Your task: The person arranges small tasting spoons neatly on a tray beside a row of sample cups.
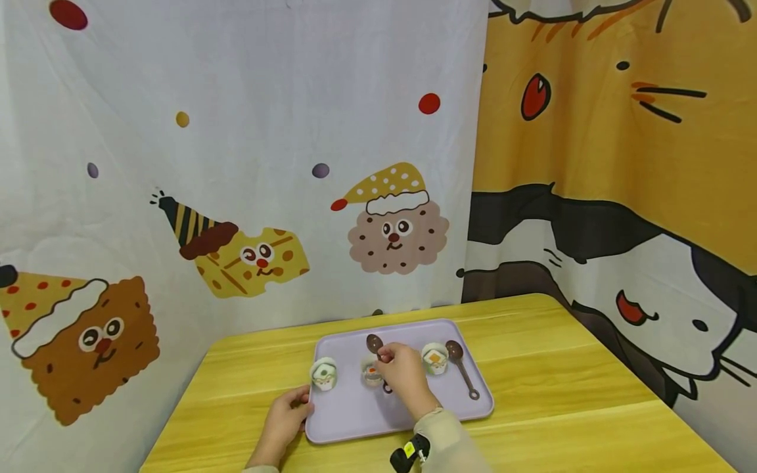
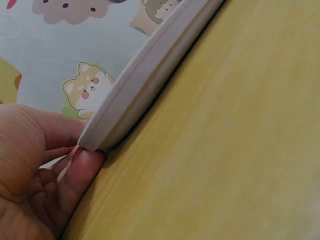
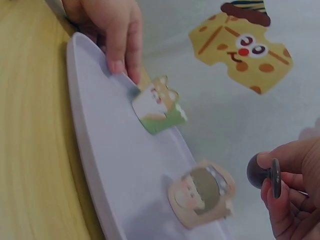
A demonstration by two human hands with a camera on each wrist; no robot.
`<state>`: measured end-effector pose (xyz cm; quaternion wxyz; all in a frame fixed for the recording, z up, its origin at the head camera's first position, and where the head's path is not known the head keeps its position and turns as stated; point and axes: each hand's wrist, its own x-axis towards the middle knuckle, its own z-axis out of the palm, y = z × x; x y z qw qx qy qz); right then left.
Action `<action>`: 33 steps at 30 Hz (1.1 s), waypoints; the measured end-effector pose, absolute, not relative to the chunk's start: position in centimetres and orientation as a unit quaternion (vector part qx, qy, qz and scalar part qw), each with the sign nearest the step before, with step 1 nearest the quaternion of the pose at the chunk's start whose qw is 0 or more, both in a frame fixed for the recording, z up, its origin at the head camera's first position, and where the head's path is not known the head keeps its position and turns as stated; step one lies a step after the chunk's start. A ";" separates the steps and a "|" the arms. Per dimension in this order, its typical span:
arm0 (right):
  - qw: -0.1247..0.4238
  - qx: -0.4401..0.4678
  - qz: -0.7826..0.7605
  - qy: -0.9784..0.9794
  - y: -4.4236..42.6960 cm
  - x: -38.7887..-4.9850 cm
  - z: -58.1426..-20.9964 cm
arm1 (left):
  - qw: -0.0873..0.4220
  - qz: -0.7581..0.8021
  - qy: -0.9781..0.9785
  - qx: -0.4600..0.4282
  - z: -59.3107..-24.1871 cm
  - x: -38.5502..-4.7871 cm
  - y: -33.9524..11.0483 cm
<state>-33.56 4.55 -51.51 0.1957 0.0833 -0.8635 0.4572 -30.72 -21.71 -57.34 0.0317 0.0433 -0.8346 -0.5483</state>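
Note:
My left hand [image 1: 282, 420] grips the left edge of a lilac tray [image 1: 355, 420], thumb and fingers on its rim [image 2: 132, 95] in the left wrist view. My right hand [image 1: 407, 376] pinches a dark brown spoon [image 3: 257, 171] above the tray, with its bowl [image 1: 374, 342] beyond the fingers; the hand hides the middle of its handle. Just left of that hand stands the middle small cup [image 1: 372, 374], with a face print. A dog-print cup [image 3: 159, 106] stands at the tray's left. To the right is another cup [image 1: 435, 359] with an orange mark inside.
A second brown spoon [image 1: 462, 371] lies on the tray's right side, beside the right cup. Under the tray is a yellow wood-grain table [image 1: 568, 381]. Printed cloths [image 1: 248, 98] hang behind the table and along its right side.

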 end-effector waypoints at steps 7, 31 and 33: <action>0.182 0.095 0.456 -0.866 2.4 -32.9 -51.3 | 0.029 -0.536 -0.843 0.033 -57.3 -30.8 -21.7; 0.204 0.110 0.412 -0.881 -2.0 -32.1 -52.7 | 0.038 -0.541 -0.840 0.029 -57.6 -30.9 -21.9; 0.201 0.112 0.404 -0.885 -2.2 -32.0 -52.9 | 0.038 -0.543 -0.839 0.029 -57.5 -30.8 -21.8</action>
